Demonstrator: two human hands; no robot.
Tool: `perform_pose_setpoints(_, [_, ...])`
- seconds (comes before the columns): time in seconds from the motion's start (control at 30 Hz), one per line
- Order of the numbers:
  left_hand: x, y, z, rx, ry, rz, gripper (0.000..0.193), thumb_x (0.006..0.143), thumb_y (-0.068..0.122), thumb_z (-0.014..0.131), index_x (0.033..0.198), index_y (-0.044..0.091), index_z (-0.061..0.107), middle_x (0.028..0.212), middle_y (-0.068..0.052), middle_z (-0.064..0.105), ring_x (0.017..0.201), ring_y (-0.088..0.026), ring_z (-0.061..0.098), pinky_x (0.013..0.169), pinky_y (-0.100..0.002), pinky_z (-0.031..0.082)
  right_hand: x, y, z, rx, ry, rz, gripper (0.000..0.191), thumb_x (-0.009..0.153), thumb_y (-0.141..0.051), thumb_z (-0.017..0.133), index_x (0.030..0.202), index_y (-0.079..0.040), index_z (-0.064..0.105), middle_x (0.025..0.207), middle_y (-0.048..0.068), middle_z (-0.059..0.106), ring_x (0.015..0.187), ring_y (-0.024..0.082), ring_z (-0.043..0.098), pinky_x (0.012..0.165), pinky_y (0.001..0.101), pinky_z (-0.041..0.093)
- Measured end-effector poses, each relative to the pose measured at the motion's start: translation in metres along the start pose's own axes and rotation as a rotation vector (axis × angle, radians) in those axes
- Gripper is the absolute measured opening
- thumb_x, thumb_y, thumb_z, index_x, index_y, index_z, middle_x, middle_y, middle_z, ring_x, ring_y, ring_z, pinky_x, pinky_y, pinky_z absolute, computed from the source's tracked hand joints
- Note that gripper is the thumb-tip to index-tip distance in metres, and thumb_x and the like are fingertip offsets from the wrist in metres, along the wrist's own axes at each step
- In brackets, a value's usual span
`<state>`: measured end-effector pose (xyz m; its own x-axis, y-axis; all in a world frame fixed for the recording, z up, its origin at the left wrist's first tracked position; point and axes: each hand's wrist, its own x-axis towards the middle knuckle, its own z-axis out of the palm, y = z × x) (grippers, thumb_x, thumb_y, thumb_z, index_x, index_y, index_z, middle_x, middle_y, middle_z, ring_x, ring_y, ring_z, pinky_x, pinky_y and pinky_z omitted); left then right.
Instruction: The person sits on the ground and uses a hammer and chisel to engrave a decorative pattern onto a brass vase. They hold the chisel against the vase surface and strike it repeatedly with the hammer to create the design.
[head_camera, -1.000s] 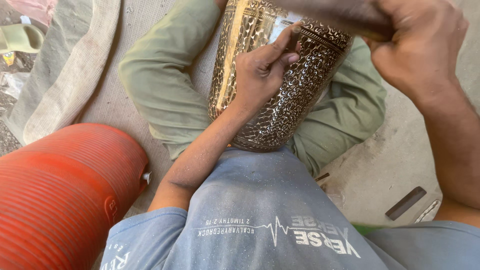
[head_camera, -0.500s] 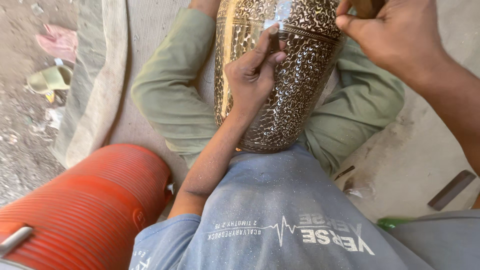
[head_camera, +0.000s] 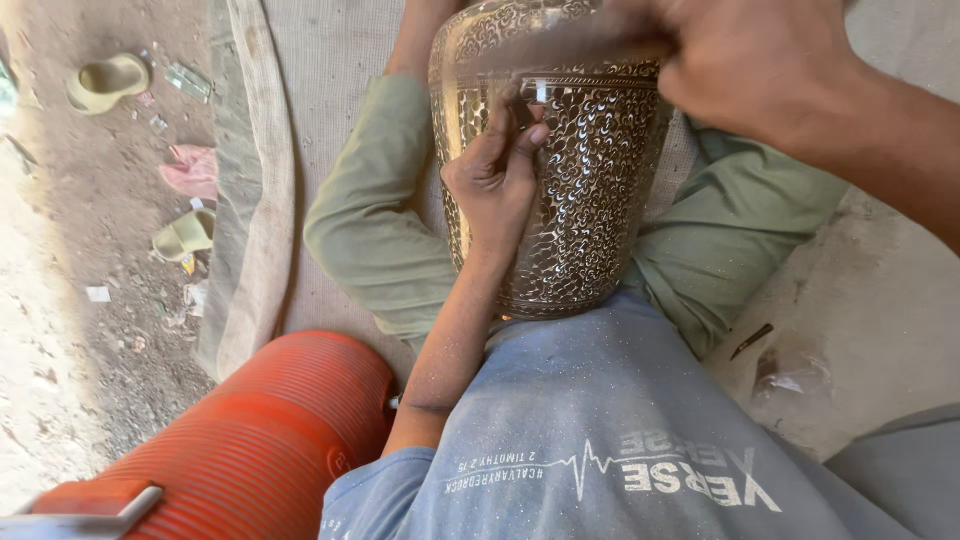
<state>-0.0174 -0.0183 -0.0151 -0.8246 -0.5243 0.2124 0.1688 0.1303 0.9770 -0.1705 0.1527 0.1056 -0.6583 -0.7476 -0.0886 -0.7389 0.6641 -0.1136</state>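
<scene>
Left hand, engraved brass vase (rounded, glinting)

Vase: shiny gold metal, dark engraved scroll pattern. Trousers: olive green. Shirt: grey-blue, pale print. Ribbed cooler, lower left: orange-red. Sandal, upper left: yellow-green

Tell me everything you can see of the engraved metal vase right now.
The tall, brass-coloured engraved metal vase is covered in dense scroll patterns, with a plain band below a floral shoulder. It lies tilted between the person's knees, base against the blue shirt. The left hand presses on its side; the blurred right hand is over its top.
</scene>
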Motion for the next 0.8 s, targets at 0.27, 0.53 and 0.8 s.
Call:
perform_pose_setpoints(0.27, [0.0008,-0.0033,0.0005,0.01,0.004,0.026,0.052,0.099,-0.002,0.074,0.146,0.014,0.058,0.113,-0.011,0.078,0.097,-0.007,0.075,0.087,-0.022,0.062,0.0006,-0.006,-0.002,0.215,0.067,0.024,0.048,0.08,-0.001,0.068,0.126,-0.01,0.075,0.089,0.017,0.074,0.068,0.032,0.07,0.065,0.0456,0.056])
perform_pose_setpoints(0.53, [0.0004,-0.0028,0.0004,-0.013,0.004,0.003,0.05,0.099,-0.001,0.074,0.144,0.014,0.06,0.106,-0.009,0.081,0.091,-0.004,0.073,0.08,-0.022,0.062,-0.0024,-0.0036,-0.0017,0.095,0.138,-0.02,0.033,0.084,-0.005,0.075,0.117,-0.008,0.075,0.083,0.015,0.072,0.069,0.029,0.069,0.066,0.0427,0.056])
perform_pose_setpoints(0.8, [0.0004,-0.0025,0.0005,-0.025,0.006,0.029,0.047,0.1,-0.001,0.073,0.144,0.012,0.061,0.107,-0.009,0.08,0.089,-0.004,0.074,0.083,-0.023,0.062,-0.0057,-0.0089,-0.0082,0.206,0.14,0.044,0.023,0.099,-0.018,0.083,0.097,-0.001,0.067,0.078,0.015,0.067,0.074,0.028,0.067,0.068,0.0405,0.053])
